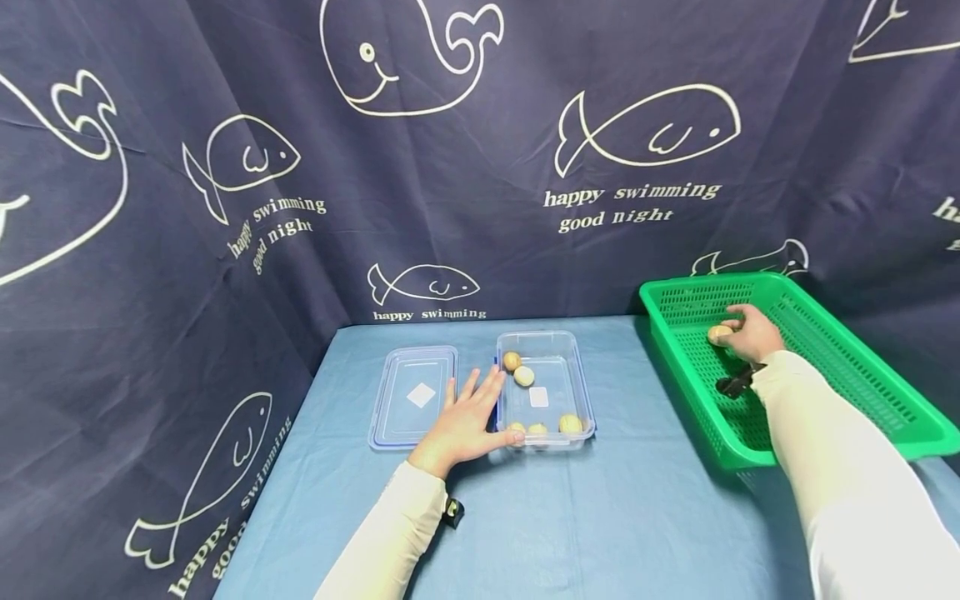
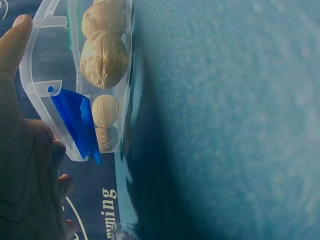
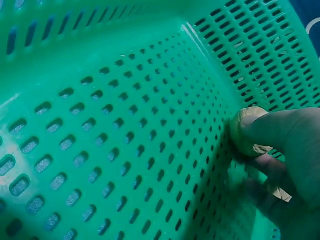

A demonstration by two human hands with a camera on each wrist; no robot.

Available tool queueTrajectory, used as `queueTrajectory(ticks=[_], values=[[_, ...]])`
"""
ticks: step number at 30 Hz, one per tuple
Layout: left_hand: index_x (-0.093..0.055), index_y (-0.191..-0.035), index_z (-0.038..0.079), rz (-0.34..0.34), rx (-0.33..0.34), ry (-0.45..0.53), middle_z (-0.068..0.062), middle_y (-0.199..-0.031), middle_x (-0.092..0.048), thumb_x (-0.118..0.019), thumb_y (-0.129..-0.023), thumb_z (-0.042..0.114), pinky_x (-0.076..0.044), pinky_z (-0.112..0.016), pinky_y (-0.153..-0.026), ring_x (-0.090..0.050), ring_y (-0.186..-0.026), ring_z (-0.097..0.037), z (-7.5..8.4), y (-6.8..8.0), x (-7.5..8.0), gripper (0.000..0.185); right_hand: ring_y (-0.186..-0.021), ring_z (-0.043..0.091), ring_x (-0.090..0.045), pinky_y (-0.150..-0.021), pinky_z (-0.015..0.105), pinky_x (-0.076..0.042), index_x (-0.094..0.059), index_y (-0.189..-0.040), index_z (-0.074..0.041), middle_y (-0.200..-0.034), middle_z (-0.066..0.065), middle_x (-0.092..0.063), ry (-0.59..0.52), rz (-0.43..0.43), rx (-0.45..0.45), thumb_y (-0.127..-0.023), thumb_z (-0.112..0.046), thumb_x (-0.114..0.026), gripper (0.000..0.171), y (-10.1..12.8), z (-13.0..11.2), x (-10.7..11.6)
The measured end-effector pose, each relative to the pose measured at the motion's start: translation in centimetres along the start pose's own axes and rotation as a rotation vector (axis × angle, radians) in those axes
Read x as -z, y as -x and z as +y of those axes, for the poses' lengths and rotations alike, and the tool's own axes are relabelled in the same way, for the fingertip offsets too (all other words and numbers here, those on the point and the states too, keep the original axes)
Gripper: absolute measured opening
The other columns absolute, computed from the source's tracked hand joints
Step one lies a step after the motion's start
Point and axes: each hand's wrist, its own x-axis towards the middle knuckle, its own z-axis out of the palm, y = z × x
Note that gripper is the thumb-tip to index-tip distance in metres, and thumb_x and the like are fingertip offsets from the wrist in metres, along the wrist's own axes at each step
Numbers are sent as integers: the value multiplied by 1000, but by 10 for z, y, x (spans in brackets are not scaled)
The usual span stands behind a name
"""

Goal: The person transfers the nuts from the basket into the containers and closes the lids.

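In the head view, a walnut [image 1: 719,335] is pinched by my right hand [image 1: 752,336] inside the green basket [image 1: 825,333]. The right wrist view shows the thumb over this walnut [image 3: 248,142], and a second tan patch shows between the lower fingers, partly hidden. My left hand [image 1: 467,423] touches the left side of a clear plastic box [image 1: 553,340], its fingers extended and the thumb at the near rim. Several walnuts lie in the box, two toward its far left and others along the near wall, such as this walnut [image 2: 104,59].
Left of the box, a clear lid [image 1: 412,421] with a blue edge lies flat on the blue-covered table [image 1: 600,533]. A blue latch [image 2: 79,122] hangs from the box's side. Behind stands a dark curtain [image 1: 517,242] with fish drawings.
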Motion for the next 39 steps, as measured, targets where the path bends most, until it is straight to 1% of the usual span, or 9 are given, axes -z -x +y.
queueTrajectory(ticks=[2,6,7,9,12,15,34,36,39], values=[[-17,-163,12,-4,-1,5,-1,-169,-13,-51,-86,78,-6,-69,-117,-14,-154,-38,1,0,1,106,-114,48,-59,-83,38,-47,-32,-147,12,-131,35,-57,9,15,-4,-91,-20,-73,77,1,0,3],[-16,-163,13,-16,0,15,-1,-170,-12,-50,-86,78,-4,-68,-118,-13,-154,-38,3,-1,1,107,-109,45,-62,-90,53,-48,-32,-148,12,-130,35,-59,-2,35,0,-91,-24,-74,79,3,-6,13],[-15,-163,13,-17,0,14,-1,-170,-11,-50,-86,79,-3,-68,-118,-13,-154,-38,3,-2,1,107,-105,39,-65,-90,52,-47,-32,-148,12,-129,35,-59,-3,40,9,-91,-26,-75,80,3,-9,15],[-15,-164,13,-19,0,14,-1,-170,-11,-50,-87,79,-2,-67,-118,-12,-155,-37,2,-4,0,107,-93,22,-68,-87,45,-50,-32,-148,12,-128,35,-60,-14,39,30,-91,-28,-76,81,4,-18,21],[-14,-164,13,-17,-1,11,-1,-170,-10,-50,-87,78,-2,-67,-118,-11,-155,-36,1,-6,0,107,-81,-6,-58,-76,25,-49,-33,-147,12,-127,36,-60,-47,31,73,-92,-26,-76,80,5,-36,26],[-15,-164,13,-6,-3,5,-1,-170,-11,-50,-87,78,-3,-67,-118,-12,-154,-37,-1,-8,1,106,-78,-17,-50,-68,14,-44,-33,-148,10,-128,37,-59,-94,30,97,-92,-23,-77,78,8,-57,28],[-15,-163,11,-19,20,25,-2,-170,-11,-51,-87,77,-2,-67,-118,-12,-155,-36,3,-1,5,107,-85,-11,-60,-73,15,-49,-45,-145,-5,-133,29,-61,-251,30,184,-90,-19,-78,66,61,-151,6],[-15,-163,11,-20,15,28,-3,-169,-12,-52,-87,77,-2,-68,-118,-12,-155,-36,5,-1,5,108,-89,-5,-64,-74,14,-50,-44,-145,-4,-132,30,-61,-270,19,201,-90,-16,-78,66,68,-160,1],[-16,-163,10,-13,3,34,-4,-169,-14,-52,-87,77,-4,-69,-117,-13,-154,-38,6,-1,4,107,-100,16,-69,-76,14,-51,-45,-146,-3,-131,29,-61,-276,-6,221,-90,-14,-78,66,78,-173,-7]])
